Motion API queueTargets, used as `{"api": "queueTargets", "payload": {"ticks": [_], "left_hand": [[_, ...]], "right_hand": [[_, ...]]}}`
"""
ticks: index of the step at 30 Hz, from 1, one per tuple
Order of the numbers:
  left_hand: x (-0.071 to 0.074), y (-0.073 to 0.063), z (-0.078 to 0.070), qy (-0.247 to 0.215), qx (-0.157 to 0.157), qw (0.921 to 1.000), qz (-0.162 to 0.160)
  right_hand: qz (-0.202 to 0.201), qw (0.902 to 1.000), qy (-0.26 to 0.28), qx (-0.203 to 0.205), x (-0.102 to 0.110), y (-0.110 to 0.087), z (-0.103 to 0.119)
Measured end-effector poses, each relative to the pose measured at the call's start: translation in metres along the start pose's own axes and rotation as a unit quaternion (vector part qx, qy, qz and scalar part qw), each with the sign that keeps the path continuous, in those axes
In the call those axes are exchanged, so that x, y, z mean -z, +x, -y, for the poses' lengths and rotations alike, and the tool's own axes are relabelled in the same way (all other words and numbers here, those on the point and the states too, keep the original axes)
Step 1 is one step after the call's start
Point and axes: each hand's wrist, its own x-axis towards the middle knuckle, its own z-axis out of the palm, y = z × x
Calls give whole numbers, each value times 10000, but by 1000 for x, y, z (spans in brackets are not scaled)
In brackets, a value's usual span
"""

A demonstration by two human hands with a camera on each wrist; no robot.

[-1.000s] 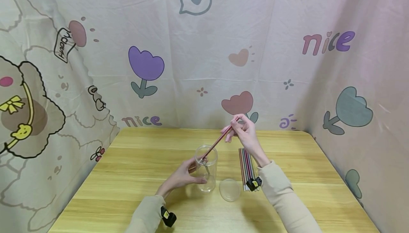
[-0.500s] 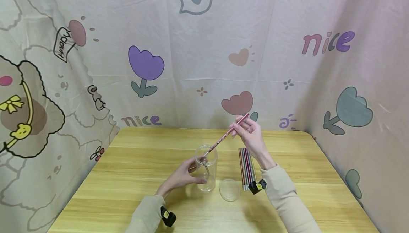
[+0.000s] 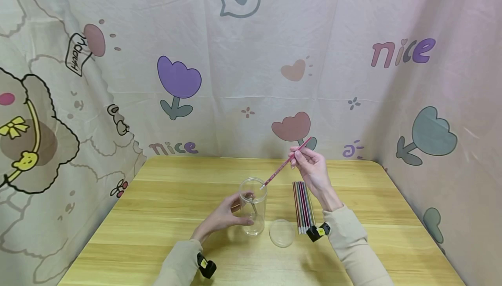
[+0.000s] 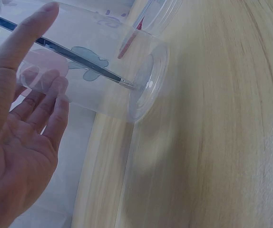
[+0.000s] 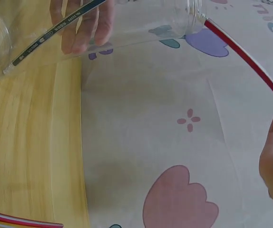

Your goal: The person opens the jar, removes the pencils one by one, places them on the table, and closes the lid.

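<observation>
A clear jar stands upright on the table, its mouth uncovered. My left hand holds it from the left, thumb on the near side and fingers behind. Inside leans a dark pencil, its metal-banded end down at the jar's bottom. My right hand pinches a red pencil between thumb and fingers, toward its upper end. That pencil slants down to the left, and its lower end is right at the jar's mouth, as the right wrist view shows too.
A round clear lid lies just right of the jar. Beyond it, several coloured pencils lie side by side under the right forearm. A printed cloth hangs behind the table.
My right hand has moved right and slightly down, its grip now lower on the red pencil. The pencil's lower end has come up from inside the jar to its mouth. The left hand stays put.
</observation>
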Motion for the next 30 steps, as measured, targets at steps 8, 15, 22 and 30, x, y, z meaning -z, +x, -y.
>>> {"api": "queueTargets", "payload": {"ticks": [8, 15, 22, 30], "left_hand": [[0, 0, 1, -6, -5, 10000, 2], [0, 0, 1, -10, -66, 10000, 21], [0, 0, 1, 23, -27, 10000, 2], [0, 0, 0, 36, 12, 10000, -3]], "right_hand": [[-184, 9995, -257, -29, 2, -3, 2], [-71, 9991, -418, 25, 6, -5, 8], [-400, 9964, -731, -158, 9, -8, 8], [-976, 9892, -1070, -225, 18, -13, 4]]}}
